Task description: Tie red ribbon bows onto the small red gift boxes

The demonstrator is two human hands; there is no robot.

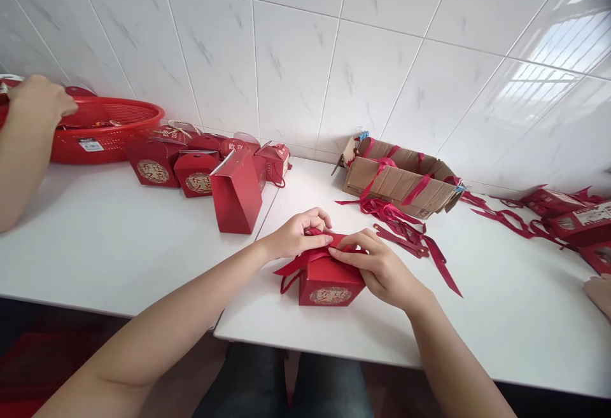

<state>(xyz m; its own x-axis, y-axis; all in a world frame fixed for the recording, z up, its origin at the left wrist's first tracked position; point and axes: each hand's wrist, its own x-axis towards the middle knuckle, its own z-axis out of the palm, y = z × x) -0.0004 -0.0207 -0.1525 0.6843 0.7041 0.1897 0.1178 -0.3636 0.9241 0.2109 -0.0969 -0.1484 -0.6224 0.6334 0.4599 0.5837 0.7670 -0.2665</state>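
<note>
We have the red box (330, 285) on the table (267, 322) directly in front of us, close to the near edge, its patterned front turned our way and our fingers resting over its top. What matters here is how the ribbon (292, 265) lies between our two hands: it stretches sideways across the top of the box, roughly left to right, with one flat tail angling out past the left side above the cord handle (288, 283). Our left hand (296, 233) comes in over the left rear of the top, thumb laid flat and pointing right, its fingers bent and seemingly pinching a fold of ribbon. Our right hand (382, 266) covers the right edge, with thumb and forefinger brought together and apparently gripping the ribbon too, though the hand hides part of it. Both thumb tips point at the middle of the top and sit just beside each other, so neither hand is clearly nearer; the left simply sits a little farther from us. The box seems to stand upright, and we cannot tell its longer axis with the hands covering so much. Loose ribbons (443, 268) lie beyond, to the right, before the cardboard box (382, 184).
</note>
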